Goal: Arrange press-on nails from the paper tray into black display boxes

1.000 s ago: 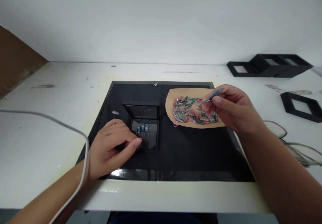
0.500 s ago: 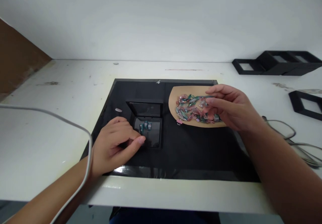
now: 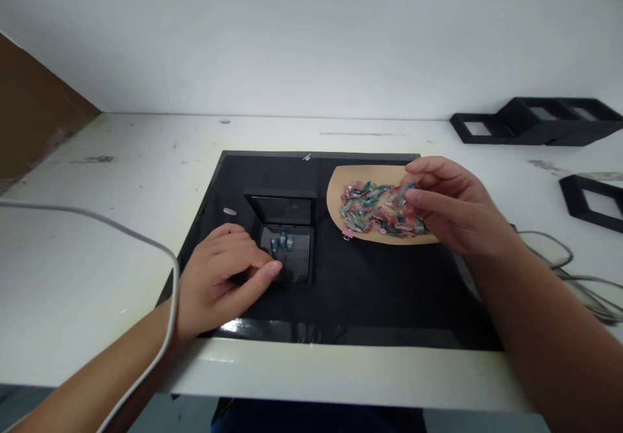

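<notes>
My left hand (image 3: 226,277) is curled at the left edge of an open black case (image 3: 310,258), thumb and forefinger closed on its near-left side. Inside the case lie several teal false nails (image 3: 283,241); the hinged lid (image 3: 282,208) leans back. Over a tan tray (image 3: 335,193) heaped with teal and pink false nails (image 3: 370,209), my right hand (image 3: 448,202) pinches one bluish false nail (image 3: 409,190) between thumb and fingertips. Its palm and wrist cover the tray's right end.
A black mat (image 3: 379,290) lies beneath the case and tray. One pale false nail (image 3: 230,211) rests left of the lid. A white cable (image 3: 121,228) crosses my left forearm. Black frames (image 3: 540,124) and dark cables (image 3: 579,278) are at the right.
My right hand has risen slightly and shifted a little right, and the nail at its fingertips now shows. My left hand keeps its place at the case.
</notes>
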`<act>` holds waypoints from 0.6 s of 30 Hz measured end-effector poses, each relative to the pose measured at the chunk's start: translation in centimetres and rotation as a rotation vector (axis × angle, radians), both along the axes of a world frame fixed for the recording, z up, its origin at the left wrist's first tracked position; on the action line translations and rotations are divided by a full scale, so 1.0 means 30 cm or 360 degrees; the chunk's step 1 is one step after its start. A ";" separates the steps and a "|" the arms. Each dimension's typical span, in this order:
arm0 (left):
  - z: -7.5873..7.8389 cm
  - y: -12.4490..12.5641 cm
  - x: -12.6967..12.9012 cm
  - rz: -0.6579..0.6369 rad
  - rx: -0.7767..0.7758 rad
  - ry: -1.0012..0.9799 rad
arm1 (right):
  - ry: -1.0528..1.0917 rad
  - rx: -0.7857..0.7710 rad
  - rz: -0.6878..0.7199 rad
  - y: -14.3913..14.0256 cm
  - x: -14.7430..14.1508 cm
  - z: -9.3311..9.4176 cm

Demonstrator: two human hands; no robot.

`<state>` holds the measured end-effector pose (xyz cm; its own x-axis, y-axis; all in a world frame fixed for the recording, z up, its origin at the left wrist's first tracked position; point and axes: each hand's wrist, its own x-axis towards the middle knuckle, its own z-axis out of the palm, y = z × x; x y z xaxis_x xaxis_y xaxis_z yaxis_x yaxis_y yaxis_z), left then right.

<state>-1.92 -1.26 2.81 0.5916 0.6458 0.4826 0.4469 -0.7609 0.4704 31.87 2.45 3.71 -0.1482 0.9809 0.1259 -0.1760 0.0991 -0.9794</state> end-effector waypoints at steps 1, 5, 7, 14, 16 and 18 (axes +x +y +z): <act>0.001 0.001 -0.001 0.0005 0.0001 -0.0007 | 0.0010 -0.0001 0.0030 -0.004 -0.002 0.002; -0.004 0.005 -0.005 0.0042 -0.0039 -0.0019 | 0.0032 0.0049 0.0113 -0.019 -0.007 0.004; -0.013 0.007 -0.004 0.0079 -0.0105 -0.0032 | 0.0007 0.0083 0.0134 -0.027 -0.008 0.005; -0.034 0.004 0.014 -0.0001 -0.0151 -0.0070 | -0.0219 0.0215 0.0251 -0.078 -0.074 0.015; -0.030 0.004 0.013 0.0061 -0.0134 -0.0134 | -0.0536 0.0334 0.0218 -0.102 -0.115 0.010; -0.027 0.005 0.011 0.0114 -0.0107 -0.0166 | -0.0997 0.0587 0.0147 -0.126 -0.158 0.000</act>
